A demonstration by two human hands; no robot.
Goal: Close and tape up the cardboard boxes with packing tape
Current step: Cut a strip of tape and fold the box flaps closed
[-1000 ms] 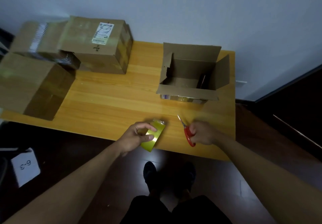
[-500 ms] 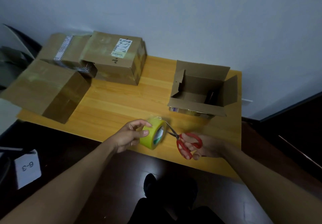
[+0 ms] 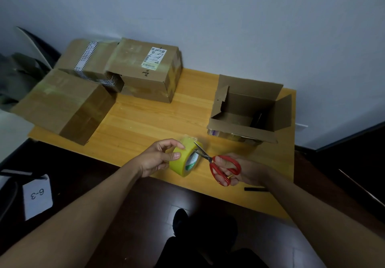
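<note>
Open box [image 3: 250, 109], yellow tape roll [image 3: 184, 159] nearby

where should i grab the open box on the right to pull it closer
Take the open box by its near wall, just under the folded-out front flap, reaching from the table's front edge. That wall faces you; the other flaps stand up loose and would likely just bend.

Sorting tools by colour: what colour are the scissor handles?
Red, on the scissors gripped by the right hand; head view.

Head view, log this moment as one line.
left hand holds tape roll | right hand holds scissors, blades at roll | box open
</note>
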